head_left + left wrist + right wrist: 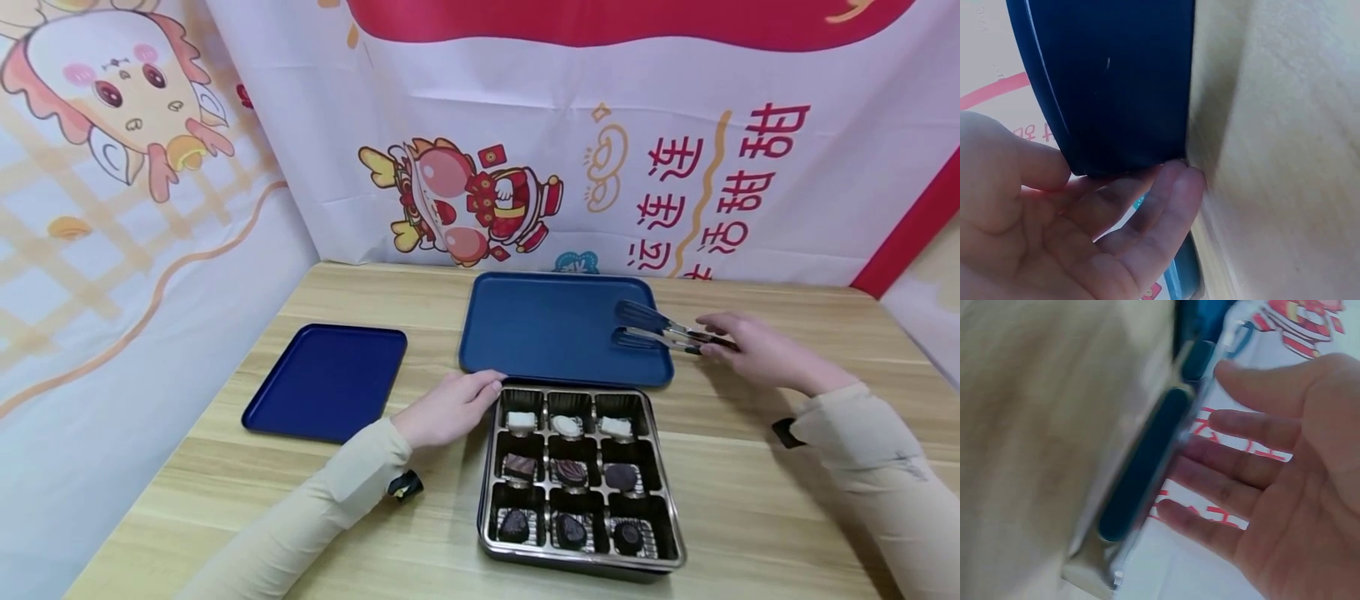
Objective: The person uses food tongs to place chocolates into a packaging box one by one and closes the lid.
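My left hand holds the far left corner of a dark chocolate box. In the left wrist view, its thumb is at the upper edge and its bent fingers are around the lower corner of the dark side wall. Chocolates, white in the far row and brown in the others, sit in the compartments. My right hand is at the handle end of metal tongs. Its fingers are loosely extended beside the handle. The tongs' slotted heads lie over the right part of a blue tray.
A smaller navy tray lies on the left of the wooden table. The blue tray is just beyond the box, near the printed cloth hung behind the table. Another printed cloth hangs on the left.
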### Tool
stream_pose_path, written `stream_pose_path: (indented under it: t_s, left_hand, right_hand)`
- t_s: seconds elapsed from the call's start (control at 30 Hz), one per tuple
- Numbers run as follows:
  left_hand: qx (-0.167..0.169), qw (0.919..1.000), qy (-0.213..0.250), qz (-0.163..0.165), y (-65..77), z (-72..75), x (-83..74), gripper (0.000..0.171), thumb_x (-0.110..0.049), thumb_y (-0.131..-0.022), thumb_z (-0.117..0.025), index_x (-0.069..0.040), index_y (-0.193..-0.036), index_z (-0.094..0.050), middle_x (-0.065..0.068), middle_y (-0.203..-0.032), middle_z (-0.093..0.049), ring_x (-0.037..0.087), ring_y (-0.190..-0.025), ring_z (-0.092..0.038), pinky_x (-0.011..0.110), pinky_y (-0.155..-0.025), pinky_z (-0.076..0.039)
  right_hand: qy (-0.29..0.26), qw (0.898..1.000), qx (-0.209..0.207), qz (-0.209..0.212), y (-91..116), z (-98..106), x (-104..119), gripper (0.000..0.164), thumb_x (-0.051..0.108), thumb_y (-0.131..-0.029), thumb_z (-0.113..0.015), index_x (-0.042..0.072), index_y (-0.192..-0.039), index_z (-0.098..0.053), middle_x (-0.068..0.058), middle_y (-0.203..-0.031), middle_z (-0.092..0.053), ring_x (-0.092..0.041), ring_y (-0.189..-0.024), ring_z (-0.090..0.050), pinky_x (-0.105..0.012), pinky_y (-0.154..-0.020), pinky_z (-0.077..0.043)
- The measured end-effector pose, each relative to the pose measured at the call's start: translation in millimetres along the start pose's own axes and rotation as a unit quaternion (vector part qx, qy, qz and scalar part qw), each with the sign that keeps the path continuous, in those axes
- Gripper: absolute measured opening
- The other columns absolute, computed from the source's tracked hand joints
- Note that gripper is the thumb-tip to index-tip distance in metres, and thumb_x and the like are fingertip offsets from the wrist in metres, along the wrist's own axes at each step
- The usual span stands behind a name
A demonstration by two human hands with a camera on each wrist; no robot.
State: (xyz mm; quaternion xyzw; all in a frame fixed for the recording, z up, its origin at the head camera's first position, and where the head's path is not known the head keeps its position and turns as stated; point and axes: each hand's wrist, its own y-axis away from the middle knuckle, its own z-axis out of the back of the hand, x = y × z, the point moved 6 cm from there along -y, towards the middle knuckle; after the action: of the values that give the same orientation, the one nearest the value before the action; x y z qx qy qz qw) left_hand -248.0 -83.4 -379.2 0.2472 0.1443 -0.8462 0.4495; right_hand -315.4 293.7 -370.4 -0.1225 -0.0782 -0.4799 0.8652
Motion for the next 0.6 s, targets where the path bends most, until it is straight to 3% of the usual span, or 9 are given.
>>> stream_pose_path:
  t_s: [0.17, 0.23, 0.37, 0.47, 0.6]
  left_hand:
    - [0.001, 1.0000, 0.004, 0.003, -0.4, 0.4, -1.9, 0.039, -0.026, -0.105, -0.035, -0.008, -0.136, -0.051, 0.004, -0.129, -0.055, 0.014, -0.119, -0.048, 0.029, -0.098, -0.035]
    - [0.006, 0.9999, 0.015, 0.005, 0.0, 1.5, -2.9, 0.038, -0.024, -0.105, -0.036, -0.007, -0.136, -0.050, 0.006, -0.119, -0.059, 0.016, -0.108, -0.054, 0.030, -0.094, -0.038]
    - [0.007, 0.9992, 0.039, 0.008, 0.5, 11.1, -1.2, 0.039, -0.023, -0.105, -0.038, -0.004, -0.137, -0.049, 0.007, -0.119, -0.059, 0.018, -0.107, -0.055, 0.032, -0.092, -0.040]
    - [-0.004, 0.9993, 0.033, 0.013, 2.5, 29.5, 6.5, 0.039, -0.025, -0.105, -0.038, -0.005, -0.137, -0.049, 0.007, -0.129, -0.055, 0.018, -0.115, -0.052, 0.033, -0.096, -0.038]
    - [-0.021, 0.9990, 0.000, 0.040, 12.2, 69.8, 25.1, 0.042, -0.031, -0.105, -0.037, -0.007, -0.137, -0.050, 0.008, -0.131, -0.054, 0.023, -0.120, -0.050, 0.038, -0.099, -0.035]
  right_hand:
    - [0.000, 1.000, -0.008, -0.023, 3.4, 13.0, 2.2, 0.048, 0.026, -0.097, -0.057, -0.008, -0.129, -0.050, -0.029, -0.121, -0.053, -0.044, -0.111, -0.050, -0.056, -0.090, -0.037]
    - [0.007, 1.000, -0.010, -0.025, 4.2, 17.1, 4.2, 0.048, 0.028, -0.097, -0.057, -0.007, -0.129, -0.050, -0.029, -0.123, -0.051, -0.045, -0.114, -0.048, -0.056, -0.091, -0.035]
    - [0.015, 0.999, -0.013, -0.028, 4.8, 21.8, 8.7, 0.047, 0.029, -0.097, -0.057, -0.006, -0.128, -0.051, -0.029, -0.127, -0.049, -0.045, -0.118, -0.043, -0.056, -0.095, -0.032]
    - [0.020, 0.999, -0.015, -0.025, 5.1, 23.8, 13.3, 0.046, 0.030, -0.097, -0.057, -0.005, -0.127, -0.053, -0.029, -0.126, -0.049, -0.045, -0.118, -0.043, -0.056, -0.095, -0.031]
    - [0.022, 0.999, -0.016, -0.019, 5.6, 26.5, 21.0, 0.046, 0.031, -0.096, -0.057, -0.004, -0.125, -0.054, -0.028, -0.125, -0.050, -0.044, -0.118, -0.044, -0.055, -0.095, -0.032]
